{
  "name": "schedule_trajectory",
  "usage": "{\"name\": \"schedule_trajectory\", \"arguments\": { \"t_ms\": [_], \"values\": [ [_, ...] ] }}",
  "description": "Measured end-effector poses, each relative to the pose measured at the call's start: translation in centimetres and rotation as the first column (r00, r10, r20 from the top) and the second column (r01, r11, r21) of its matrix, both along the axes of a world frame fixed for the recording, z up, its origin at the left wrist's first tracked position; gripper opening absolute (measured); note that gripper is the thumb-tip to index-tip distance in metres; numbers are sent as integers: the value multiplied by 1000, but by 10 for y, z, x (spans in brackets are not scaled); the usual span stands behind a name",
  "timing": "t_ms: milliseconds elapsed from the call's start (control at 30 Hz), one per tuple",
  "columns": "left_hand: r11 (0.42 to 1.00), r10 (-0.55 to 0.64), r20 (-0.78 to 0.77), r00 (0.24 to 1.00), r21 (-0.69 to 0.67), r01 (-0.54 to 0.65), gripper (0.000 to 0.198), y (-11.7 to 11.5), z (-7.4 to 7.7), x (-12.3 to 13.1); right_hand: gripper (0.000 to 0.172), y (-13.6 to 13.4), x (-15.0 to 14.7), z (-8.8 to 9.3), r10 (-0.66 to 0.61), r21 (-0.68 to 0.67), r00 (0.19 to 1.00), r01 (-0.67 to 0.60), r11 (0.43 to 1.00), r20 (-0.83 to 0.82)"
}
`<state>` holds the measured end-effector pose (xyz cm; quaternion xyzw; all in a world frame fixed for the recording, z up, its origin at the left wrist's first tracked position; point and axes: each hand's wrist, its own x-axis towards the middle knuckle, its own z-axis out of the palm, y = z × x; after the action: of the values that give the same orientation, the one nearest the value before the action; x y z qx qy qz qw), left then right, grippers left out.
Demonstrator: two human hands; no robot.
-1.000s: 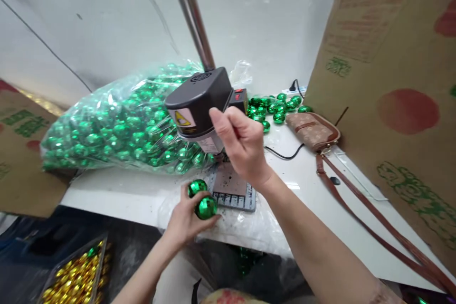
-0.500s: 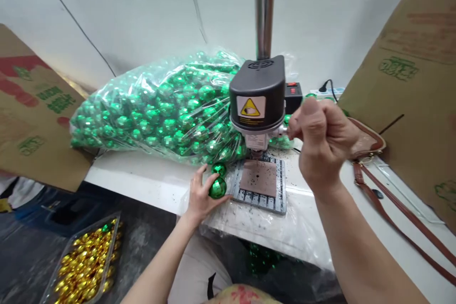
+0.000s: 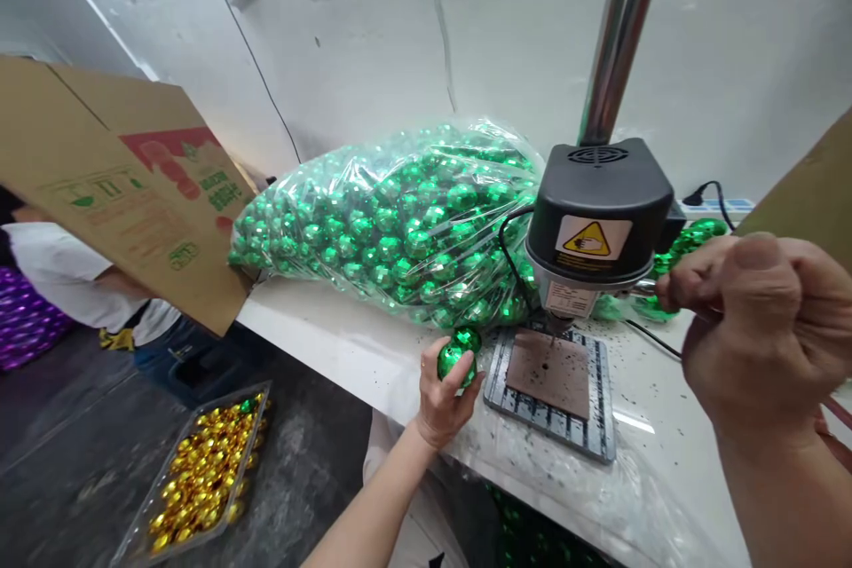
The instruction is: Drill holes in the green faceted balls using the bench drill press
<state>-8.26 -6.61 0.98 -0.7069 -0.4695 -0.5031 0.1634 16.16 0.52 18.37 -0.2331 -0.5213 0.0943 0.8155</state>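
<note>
My left hand (image 3: 445, 395) is closed round a shiny green faceted ball (image 3: 455, 364) at the table's front, left of the drill press base. A second green ball (image 3: 468, 338) sits just behind it; whether my fingers touch that one I cannot tell. On the right, my right hand (image 3: 765, 319) is wrapped round the silver feed handle (image 3: 642, 287) of the black drill press (image 3: 599, 204). Beneath the drill head, a brown board (image 3: 549, 373) with a small dark hole lies on the slotted metal base (image 3: 592, 435), among dark shavings.
A large clear bag of green balls (image 3: 399, 222) lies behind my left hand. Cardboard stands at left (image 3: 133, 169) and right. A clear tub of gold balls (image 3: 200, 479) rests on the floor. Another person's white sleeve (image 3: 57, 257) shows at far left. A power strip (image 3: 722, 211) lies against the wall.
The view has swung left, so everything appears farther right. My left fingers have closed round the front green ball, lifting it slightly. My right hand stays on the handle.
</note>
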Motion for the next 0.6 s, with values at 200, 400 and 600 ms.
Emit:
{"name": "schedule_trajectory", "arguments": {
  "t_ms": [200,400,600],
  "values": [
    [799,-4,726,688,-412,439,43,-22,32,30,41,-5,-4,3,40,3,999,-40,999,2],
    [429,158,956,246,-291,855,57,-9,35,50,42,-6,-4,4,53,-31,997,-52,998,49],
    [381,159,968,193,-241,893,56,17,38,56,42,-5,-3,4,100,-43,994,-98,994,38]
  ]
}}
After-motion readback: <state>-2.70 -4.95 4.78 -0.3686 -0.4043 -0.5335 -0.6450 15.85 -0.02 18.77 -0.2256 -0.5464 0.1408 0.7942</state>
